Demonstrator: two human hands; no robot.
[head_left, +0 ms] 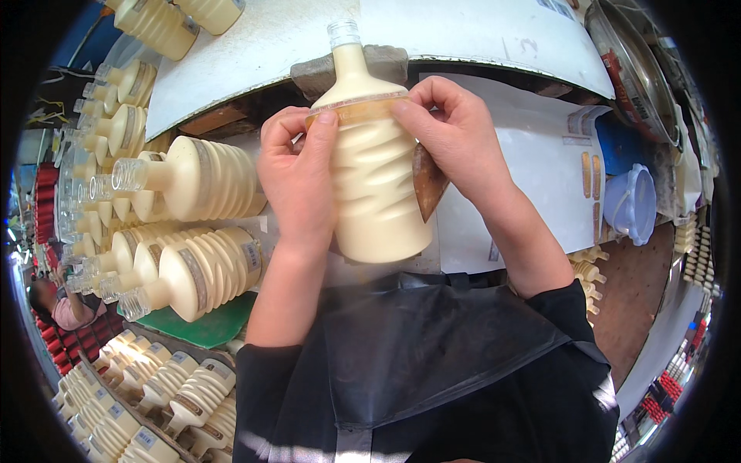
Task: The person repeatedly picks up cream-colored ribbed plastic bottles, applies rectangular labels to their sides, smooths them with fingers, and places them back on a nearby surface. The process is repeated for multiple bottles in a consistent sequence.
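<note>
A cream bottle (378,193) with wavy ridges and a clear neck lies in front of me, its neck pointing away. A gold label strip (361,114) runs across its shoulder. My left hand (296,166) pinches the strip's left end, thumb against the bottle. At the other end, my right hand (457,131) is closed with thumb and forefinger on the strip. Under the neck sits a grey cloth-like pad (312,75). A brown flat piece (428,184) shows between the bottle and my right wrist.
Several similar bottles (212,181) lie stacked on my left, with more in a rack (204,390) below. To the right, a white sheet (525,170) bears gold strips (586,176). Beyond it are a pale blue bucket (631,202) and a metal basin (634,65).
</note>
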